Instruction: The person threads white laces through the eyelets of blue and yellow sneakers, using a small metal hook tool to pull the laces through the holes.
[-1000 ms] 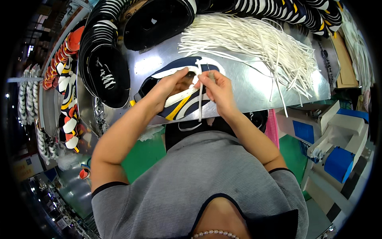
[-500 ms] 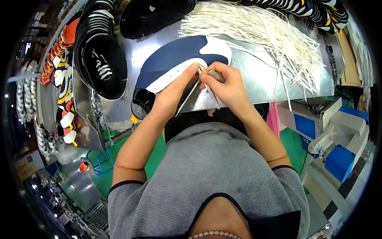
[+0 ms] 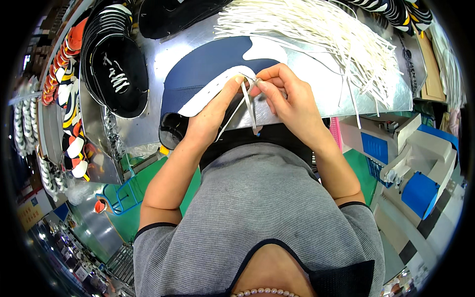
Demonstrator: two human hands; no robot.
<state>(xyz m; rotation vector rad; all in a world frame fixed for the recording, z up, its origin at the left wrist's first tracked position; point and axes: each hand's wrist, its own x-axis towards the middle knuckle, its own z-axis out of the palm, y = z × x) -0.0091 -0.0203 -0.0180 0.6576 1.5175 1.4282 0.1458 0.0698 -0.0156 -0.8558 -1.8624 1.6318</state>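
A dark blue and white shoe upper [image 3: 208, 62] lies on the metal table. My left hand [image 3: 213, 119] grips its white eyelet strip [image 3: 203, 96], thumb on top near the curved end. Close by, my right hand [image 3: 294, 101] has thumb and forefinger pinched at the white lace [image 3: 249, 104] beside that end. The lace hangs in strands between my hands toward the table's near edge. Curled fingers hide whatever else lies in the right palm.
White laces [image 3: 316, 39] are heaped across the table's far right. Stacked black shoe uppers [image 3: 118, 69] stand at the left, the front one with white lacing. Another black upper [image 3: 173, 20] lies at the back. Right of the table is a pale machine with blue panels [image 3: 420, 193].
The tan-handled tool at my right fingers no longer shows. These fingers now pinch at the lace, and the hand has shifted slightly right. The whole view has also shifted a little.
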